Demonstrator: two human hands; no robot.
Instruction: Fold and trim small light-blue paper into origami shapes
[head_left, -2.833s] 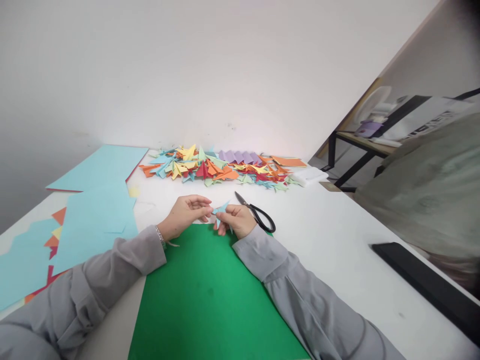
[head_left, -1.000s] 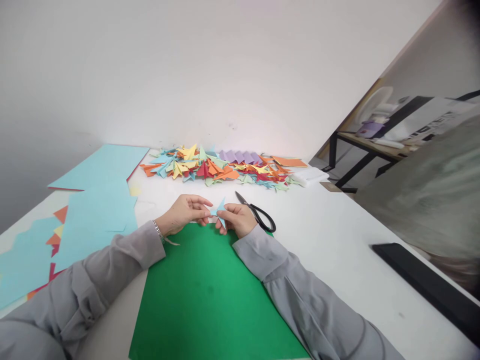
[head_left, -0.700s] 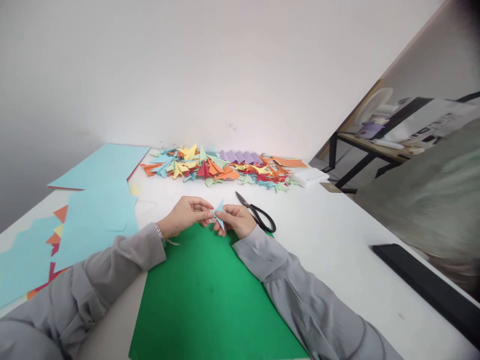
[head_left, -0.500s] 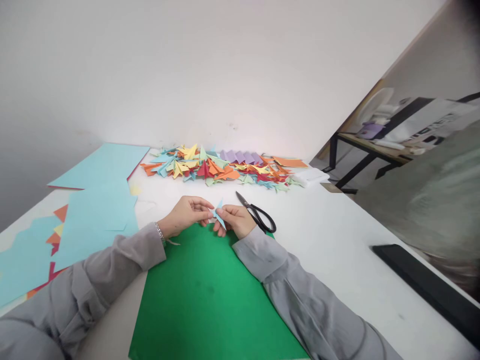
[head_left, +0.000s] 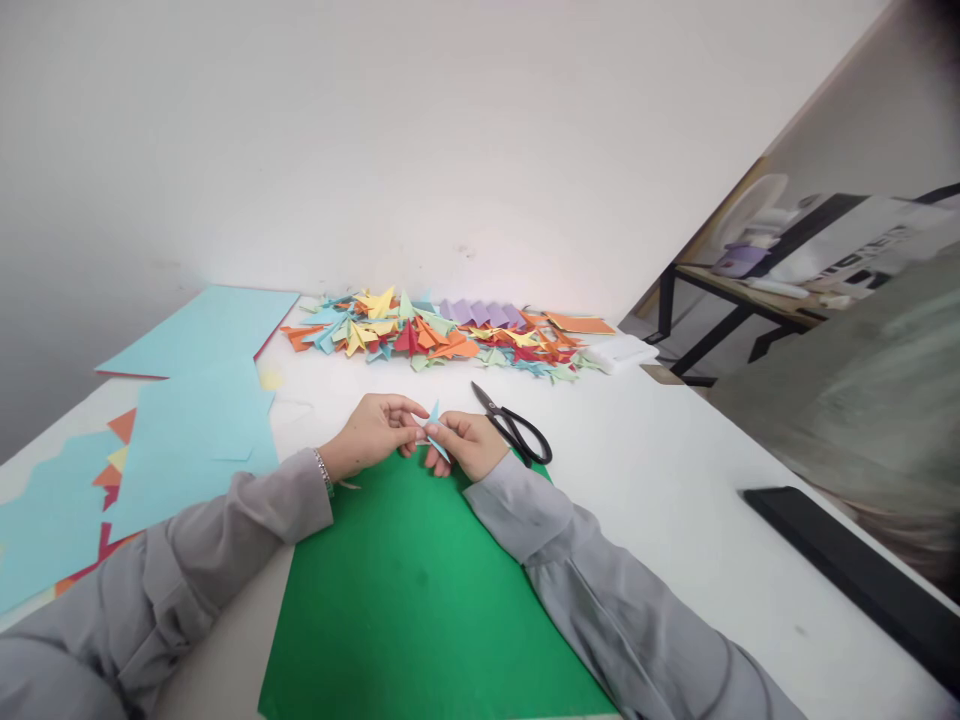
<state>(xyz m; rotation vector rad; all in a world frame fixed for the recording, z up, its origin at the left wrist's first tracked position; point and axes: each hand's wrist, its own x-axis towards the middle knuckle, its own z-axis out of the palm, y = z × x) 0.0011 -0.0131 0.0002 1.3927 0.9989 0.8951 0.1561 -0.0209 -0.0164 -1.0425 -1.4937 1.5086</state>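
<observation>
A small light-blue folded paper piece, pointed at its ends, is pinched between my two hands. My left hand grips its left side with thumb and fingertips. On the other side, my right hand has its thumb pressed onto the paper, partly covering it. Both hands are above the far edge of a green sheet. Just right of my right hand lies a pair of black-handled scissors, blades pointing away to the left.
Along the wall lies a heap of colourful folded paper pieces, with purple folded strips behind. Light-blue sheets cover the table's left side. A long black object rests at the right edge. A shelf stands beyond.
The blue paper has turned slightly and shifted a little left in my fingers, so less of it shows. Both hands stay in nearly the same place.
</observation>
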